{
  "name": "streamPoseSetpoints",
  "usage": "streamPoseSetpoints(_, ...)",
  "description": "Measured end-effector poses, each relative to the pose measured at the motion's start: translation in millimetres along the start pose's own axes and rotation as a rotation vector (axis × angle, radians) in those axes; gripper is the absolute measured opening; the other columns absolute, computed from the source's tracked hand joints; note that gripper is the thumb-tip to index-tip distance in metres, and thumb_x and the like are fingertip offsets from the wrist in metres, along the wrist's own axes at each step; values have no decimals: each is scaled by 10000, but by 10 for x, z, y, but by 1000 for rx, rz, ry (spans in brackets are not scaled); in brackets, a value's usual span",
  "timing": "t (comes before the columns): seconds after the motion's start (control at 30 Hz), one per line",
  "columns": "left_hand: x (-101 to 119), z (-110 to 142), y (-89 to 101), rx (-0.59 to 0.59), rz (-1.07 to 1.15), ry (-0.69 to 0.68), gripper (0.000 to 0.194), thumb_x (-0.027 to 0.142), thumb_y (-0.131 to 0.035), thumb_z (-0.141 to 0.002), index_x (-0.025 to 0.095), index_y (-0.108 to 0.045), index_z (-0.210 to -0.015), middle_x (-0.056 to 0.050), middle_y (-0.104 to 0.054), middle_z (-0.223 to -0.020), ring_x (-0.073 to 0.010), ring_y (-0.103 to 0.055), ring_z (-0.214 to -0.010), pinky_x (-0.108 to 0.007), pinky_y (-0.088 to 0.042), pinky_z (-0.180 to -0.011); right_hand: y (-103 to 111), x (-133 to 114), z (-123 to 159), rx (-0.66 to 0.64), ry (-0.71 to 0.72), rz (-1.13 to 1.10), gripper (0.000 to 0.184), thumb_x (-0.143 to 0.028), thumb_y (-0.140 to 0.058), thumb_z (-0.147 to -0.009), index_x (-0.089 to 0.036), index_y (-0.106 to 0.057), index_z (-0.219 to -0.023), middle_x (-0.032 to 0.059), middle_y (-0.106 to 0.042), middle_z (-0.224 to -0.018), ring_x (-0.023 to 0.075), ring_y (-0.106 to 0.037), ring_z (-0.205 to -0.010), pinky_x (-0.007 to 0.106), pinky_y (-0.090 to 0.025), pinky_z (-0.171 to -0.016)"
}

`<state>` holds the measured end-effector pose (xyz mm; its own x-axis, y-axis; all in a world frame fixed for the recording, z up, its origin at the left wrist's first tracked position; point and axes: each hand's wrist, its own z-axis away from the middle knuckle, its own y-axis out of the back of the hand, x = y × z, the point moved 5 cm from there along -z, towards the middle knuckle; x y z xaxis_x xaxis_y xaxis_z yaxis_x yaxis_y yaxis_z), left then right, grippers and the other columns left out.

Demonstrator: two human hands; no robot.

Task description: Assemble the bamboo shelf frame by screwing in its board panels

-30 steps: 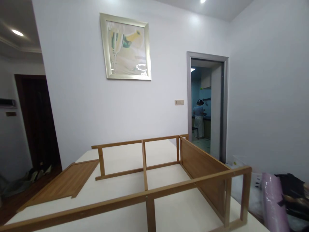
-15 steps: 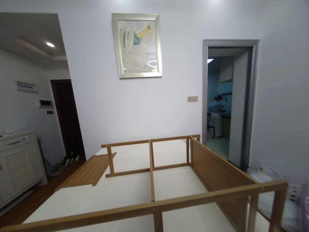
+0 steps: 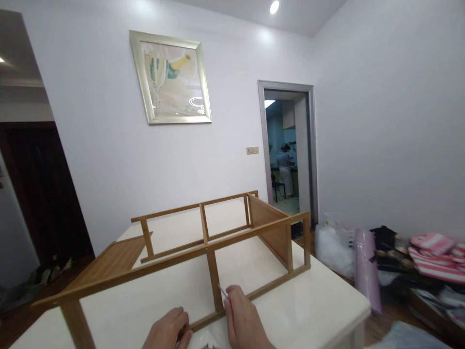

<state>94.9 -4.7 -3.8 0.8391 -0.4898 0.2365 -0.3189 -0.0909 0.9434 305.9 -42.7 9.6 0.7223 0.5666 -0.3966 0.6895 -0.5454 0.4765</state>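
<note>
A brown wooden frame (image 3: 209, 247) with rails, cross-pieces and a solid panel (image 3: 269, 223) at its right end rests on the white table (image 3: 319, 310). My left hand (image 3: 169, 329) is at the bottom of the view, its fingers bent around the near lower rail (image 3: 207, 321). My right hand (image 3: 245, 320) is closed on a thin metal rod (image 3: 222, 291), which points up and left beside the middle upright (image 3: 214, 281). Most of the rod is hidden in the fingers. Between my hands lies a clear plastic bag (image 3: 210, 337) with small pieces, partly cut off.
A slatted wooden panel (image 3: 109, 261) lies on the table's left. Right of the table, a purple wrapped roll (image 3: 366, 266), a white plastic bag (image 3: 332, 247) and striped pink fabric (image 3: 436, 257) are on the floor side. A person (image 3: 285, 167) stands beyond the doorway.
Both my hands have come into view at the bottom, the right with the thin rod. The camera has turned right, showing more of the table's right side and the floor items.
</note>
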Motion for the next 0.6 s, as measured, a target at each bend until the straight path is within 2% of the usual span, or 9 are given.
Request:
streamPoseSetpoints(0.13,95,88,90,75,-23,-40,166,260,-469,-895,218,-613,-824,-50,-653,-877,-201,-619,-817,-312,-438,-766,174,-97,-93,32,-19,63,218,-197,-307,-1002,-238,-438,-833,14,-548,-738,165,-575,-618,261,-465,-575)
streamPoseSetpoints(0.3,318,14,274,189,-118,-206,247,300,-471,-925,230,-676,-807,-95,-682,-820,-228,-638,-793,-327,-465,-721,182,-102,-105,161,83,32,207,-175,-333,-989,-245,-422,-815,-6,-519,-700,149,-540,-578,239,-398,-517)
streamPoseSetpoints(0.4,583,-29,552,323,-79,-298,318,297,-431,-955,224,-725,-861,-133,-695,-805,-253,-637,-807,-372,-477,-758,192,-49,-98,232,82,-3,221,-184,-316,-1000,-240,-442,-827,2,-527,-710,145,-550,-595,237,-414,-539)
streamPoseSetpoints(0.47,765,-64,808,429,1,-345,287,305,-472,-947,210,-736,-1005,-159,-716,-931,-286,-637,-928,-430,-460,-895,211,-19,-96,265,50,-27,214,-205,-324,-1008,-234,-464,-849,4,-538,-719,142,-556,-593,237,-425,-548)
streamPoseSetpoints(0.53,899,-121,1099,603,83,-347,265,310,-532,-924,218,-725,-1081,-153,-712,-1052,-305,-616,-1030,-470,-400,-1007,223,-3,-97,258,14,-44,187,-230,-356,-1010,-231,-484,-873,2,-549,-722,141,-560,-589,236,-431,-550)
streamPoseSetpoints(0.6,1000,-214,1333,759,60,-318,275,317,-552,-915,219,-703,-1124,-143,-701,-1092,-314,-586,-1106,-478,-358,-1052,229,6,-98,224,-22,-58,170,-239,-377,-1009,-231,-496,-888,4,-563,-730,144,-573,-607,235,-440,-565)
